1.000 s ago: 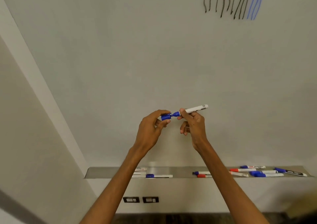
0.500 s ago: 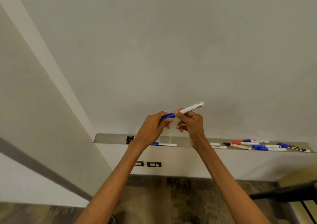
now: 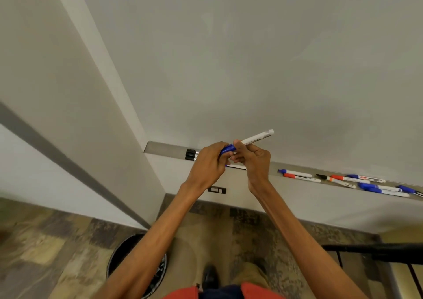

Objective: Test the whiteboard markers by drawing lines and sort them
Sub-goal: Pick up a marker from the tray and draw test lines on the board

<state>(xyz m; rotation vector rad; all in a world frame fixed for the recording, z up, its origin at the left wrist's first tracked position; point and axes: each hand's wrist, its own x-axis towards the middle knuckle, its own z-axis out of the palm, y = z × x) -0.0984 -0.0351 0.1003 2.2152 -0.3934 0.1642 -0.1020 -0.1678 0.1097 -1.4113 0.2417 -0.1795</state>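
Both hands hold one marker [image 3: 256, 138] just above the tray [image 3: 164, 148]: the left hand [image 3: 207, 164] curls round its blue end, and the right hand [image 3: 255, 161] pinches the white barrel. It looks light, stiff and smooth, so a firm pinch mid-barrel should keep it from slipping.

Both forearms are bare, as are the left hand [image 3: 207, 163] and the right hand [image 3: 254, 161]. An orange-red garment [image 3: 258, 292] shows at the bottom edge, with a dark navy strip [image 3: 219, 293] at its middle. Beyond it are tan trousers [image 3: 248, 273] and a black shoe [image 3: 210, 275].
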